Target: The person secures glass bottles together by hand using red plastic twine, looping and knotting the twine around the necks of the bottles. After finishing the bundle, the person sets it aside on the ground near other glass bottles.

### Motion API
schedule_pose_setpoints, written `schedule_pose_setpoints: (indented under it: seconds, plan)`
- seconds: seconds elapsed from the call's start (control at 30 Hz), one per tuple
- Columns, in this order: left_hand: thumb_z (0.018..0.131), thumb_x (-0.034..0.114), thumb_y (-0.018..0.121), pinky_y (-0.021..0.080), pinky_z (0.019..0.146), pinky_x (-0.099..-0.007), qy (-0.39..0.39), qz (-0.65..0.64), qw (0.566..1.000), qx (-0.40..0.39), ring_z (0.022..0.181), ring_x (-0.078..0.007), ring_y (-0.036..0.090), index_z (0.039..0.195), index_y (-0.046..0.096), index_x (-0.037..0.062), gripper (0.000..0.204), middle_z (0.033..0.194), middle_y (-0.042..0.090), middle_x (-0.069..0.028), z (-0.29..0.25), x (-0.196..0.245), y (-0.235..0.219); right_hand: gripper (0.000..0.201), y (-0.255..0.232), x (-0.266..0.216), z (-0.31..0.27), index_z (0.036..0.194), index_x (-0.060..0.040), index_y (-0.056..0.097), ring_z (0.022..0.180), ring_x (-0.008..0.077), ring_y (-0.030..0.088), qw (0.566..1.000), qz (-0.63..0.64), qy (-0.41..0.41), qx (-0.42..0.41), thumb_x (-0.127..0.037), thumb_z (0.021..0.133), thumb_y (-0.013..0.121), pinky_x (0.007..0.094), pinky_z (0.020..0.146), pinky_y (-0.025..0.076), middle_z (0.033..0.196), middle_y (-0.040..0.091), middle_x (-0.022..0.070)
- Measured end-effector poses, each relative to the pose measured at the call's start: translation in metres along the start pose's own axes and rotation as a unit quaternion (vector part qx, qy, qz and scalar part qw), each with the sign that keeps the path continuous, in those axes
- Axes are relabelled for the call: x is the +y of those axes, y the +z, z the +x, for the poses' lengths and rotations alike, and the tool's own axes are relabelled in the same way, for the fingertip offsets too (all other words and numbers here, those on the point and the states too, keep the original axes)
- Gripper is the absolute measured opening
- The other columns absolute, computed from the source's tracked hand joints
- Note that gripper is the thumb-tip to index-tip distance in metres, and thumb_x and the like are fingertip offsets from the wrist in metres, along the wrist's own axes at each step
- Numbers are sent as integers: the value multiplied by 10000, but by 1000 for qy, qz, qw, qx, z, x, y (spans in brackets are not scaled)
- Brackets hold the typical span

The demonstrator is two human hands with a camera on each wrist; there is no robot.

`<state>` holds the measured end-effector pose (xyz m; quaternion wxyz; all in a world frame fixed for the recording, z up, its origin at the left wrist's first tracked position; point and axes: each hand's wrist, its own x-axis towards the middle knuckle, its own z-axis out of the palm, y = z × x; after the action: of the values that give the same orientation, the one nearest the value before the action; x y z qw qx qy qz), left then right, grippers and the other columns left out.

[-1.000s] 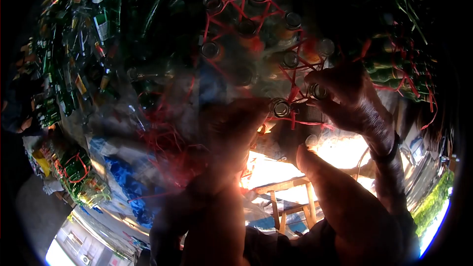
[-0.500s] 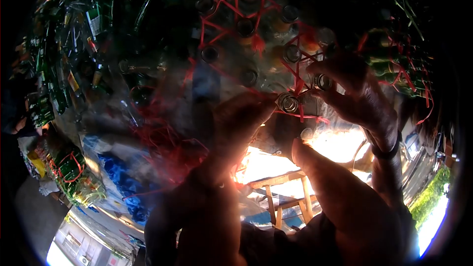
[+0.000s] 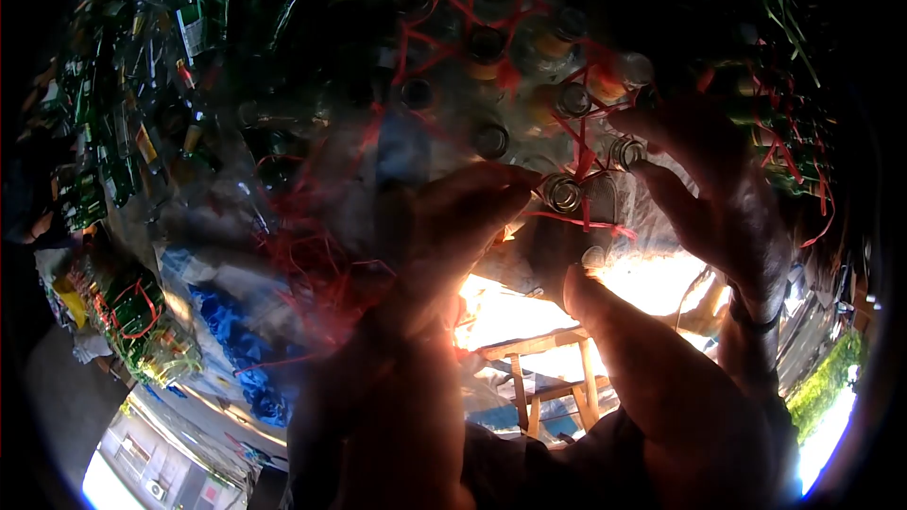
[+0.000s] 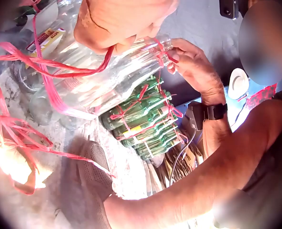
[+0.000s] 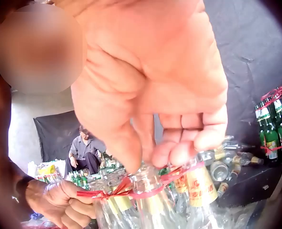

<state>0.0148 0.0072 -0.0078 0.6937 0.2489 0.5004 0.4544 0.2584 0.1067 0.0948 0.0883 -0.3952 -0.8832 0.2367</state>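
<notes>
Clear glass bottles [image 4: 126, 67] stand in a bundle, their necks linked by red plastic twine [image 5: 107, 194]. My left hand [image 3: 472, 212] grips the twine beside the nearest bottle mouth [image 3: 563, 193]; in the left wrist view a strand [image 4: 79, 74] runs out from under its curled fingers. To the right, my right hand [image 3: 713, 170] has thumb and fingers around the neck of a neighbouring bottle [image 3: 625, 153]. From the right wrist, its fingertips [image 5: 179, 155] show close together at the bottle top, partly covering it. Several bottles in the bundle carry yellowish labels [image 5: 202, 186].
Green bottles [image 4: 146, 124] tied with red twine stand to the right. Many loose bottles [image 3: 189, 33] lie at the left, beside a tangle of red twine [image 3: 321, 274]. A wooden stool [image 3: 548, 368] and a foot [image 4: 95, 167] are near. Another person [image 5: 86, 150] sits farther back.
My right hand has shifted a little to the right, its thumb and forefinger still at the bottle neck. The left hand keeps its grip beside the nearest bottle mouth.
</notes>
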Motion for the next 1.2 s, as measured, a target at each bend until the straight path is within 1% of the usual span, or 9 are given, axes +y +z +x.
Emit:
schedule_pose_setpoints:
  seconds: [0.03,0.13,0.27,0.4,0.53,0.73,0.9,1.1,1.2]
  plan:
    - [1001,87,721,544,852,-246,37,49,998,-35,916,-101,671,1146,770,16,169,974,753,-41,0,-9,-9,505,2,-1,4,1265,-54,705,971,334,671,999,18,-21,21,58,780,793,420,829,567,1095,682,159]
    - [994,135,751,547,849,-249,-45,42,998,-19,918,-106,674,1156,774,32,193,981,757,-44,4,2,-9,381,10,-12,19,1144,-27,721,835,309,685,998,51,-33,-16,82,782,773,409,681,553,975,670,132]
    - [990,38,727,577,750,-249,-23,27,999,-6,928,-115,715,1117,776,19,137,1040,772,-62,9,-12,-12,341,21,-27,36,1089,-33,718,678,263,653,992,82,-83,48,72,767,760,391,521,481,893,644,102]
    - [987,55,744,581,722,-273,8,16,999,40,892,-104,698,1105,776,16,129,1008,769,-53,14,-18,-18,326,26,-27,38,1068,-86,735,690,297,650,994,72,-70,-34,23,764,773,393,555,499,862,620,53]
    - [976,80,769,519,656,-248,42,30,998,47,799,-60,648,1077,782,11,123,903,754,-21,16,-20,-12,322,35,-15,45,1073,-89,738,732,302,666,992,34,-112,-51,6,767,769,401,594,512,869,628,62]
    - [972,104,784,429,591,-216,53,62,995,63,703,-21,559,1038,779,1,123,785,700,20,19,-26,-12,347,35,-5,52,1097,-70,753,803,313,706,982,127,-114,-79,21,762,752,418,653,545,902,672,90]
    - [977,97,773,418,585,-220,76,103,988,82,697,-25,549,1032,777,-1,112,778,683,20,20,-27,-9,346,33,3,63,1125,-73,767,873,317,735,973,109,-156,-133,16,793,726,414,737,594,962,729,115]
    - [972,129,781,415,549,-239,108,195,970,97,644,-31,544,964,773,1,128,716,659,17,21,-21,-6,309,37,10,66,1139,-75,760,871,334,736,970,98,-187,-123,-19,842,699,411,779,601,938,738,120]
    - [972,156,783,412,531,-249,93,191,972,102,613,-36,539,934,772,5,156,690,648,17,20,-19,-4,288,28,-3,69,1141,-65,751,879,331,738,972,69,-132,-179,-37,861,685,415,779,599,933,740,128]
